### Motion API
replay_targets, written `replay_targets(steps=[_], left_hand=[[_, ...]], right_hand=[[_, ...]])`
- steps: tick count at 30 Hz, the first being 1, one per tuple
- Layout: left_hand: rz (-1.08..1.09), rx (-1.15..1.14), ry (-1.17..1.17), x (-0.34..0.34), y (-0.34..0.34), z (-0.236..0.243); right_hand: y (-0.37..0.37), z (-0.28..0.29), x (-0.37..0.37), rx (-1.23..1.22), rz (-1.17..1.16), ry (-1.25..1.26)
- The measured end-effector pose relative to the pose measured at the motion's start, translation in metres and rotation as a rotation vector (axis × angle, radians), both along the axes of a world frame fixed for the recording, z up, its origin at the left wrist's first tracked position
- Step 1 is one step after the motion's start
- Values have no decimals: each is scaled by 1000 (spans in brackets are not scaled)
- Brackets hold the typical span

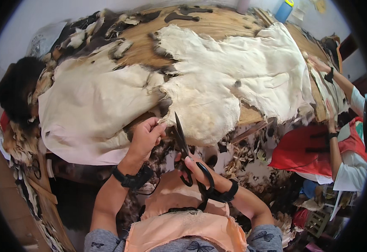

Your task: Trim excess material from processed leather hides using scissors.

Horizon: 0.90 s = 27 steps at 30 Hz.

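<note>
A large cream-coloured hide [217,71] lies flesh side up on the wooden table, its ragged edge reaching toward me. My left hand [145,137] is closed in a pinch on a frayed bit of that edge. Gripped by the handles in my right hand [197,168] is a pair of large black scissors [181,137]. The blades point up and away, close beside the hide's near edge and right of my left fingers. They look nearly closed. To the left, a second pale hide [95,96] is spread over the table and hangs past its front edge.
At the right, another person in a red apron [301,149] has hands [318,65] on a pale piece. Dark curved tools [181,17] and a blue bottle [284,11] stand or lie at the back. Black fur [19,90] sits at left; fur scraps [246,157] cover the floor.
</note>
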<state>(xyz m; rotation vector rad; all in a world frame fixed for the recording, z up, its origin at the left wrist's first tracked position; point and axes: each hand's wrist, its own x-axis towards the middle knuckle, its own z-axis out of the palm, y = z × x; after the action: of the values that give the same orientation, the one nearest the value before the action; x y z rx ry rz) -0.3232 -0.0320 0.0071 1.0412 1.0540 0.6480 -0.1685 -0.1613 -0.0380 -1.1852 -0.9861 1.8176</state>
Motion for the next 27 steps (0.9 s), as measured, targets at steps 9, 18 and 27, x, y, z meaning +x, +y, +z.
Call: replay_targets(steps=[9,18,27], left_hand=[[-9,-27,-87,5,-4,-1],[-75,-8,-129,3,-4,-7],[-77,-24,-107,-6,-6,-4]], right_hand=[[0,-3,-21,109,-153,16],[-4,18,-16,-65,-267,108],[4,23,-11,-79,-235,27]])
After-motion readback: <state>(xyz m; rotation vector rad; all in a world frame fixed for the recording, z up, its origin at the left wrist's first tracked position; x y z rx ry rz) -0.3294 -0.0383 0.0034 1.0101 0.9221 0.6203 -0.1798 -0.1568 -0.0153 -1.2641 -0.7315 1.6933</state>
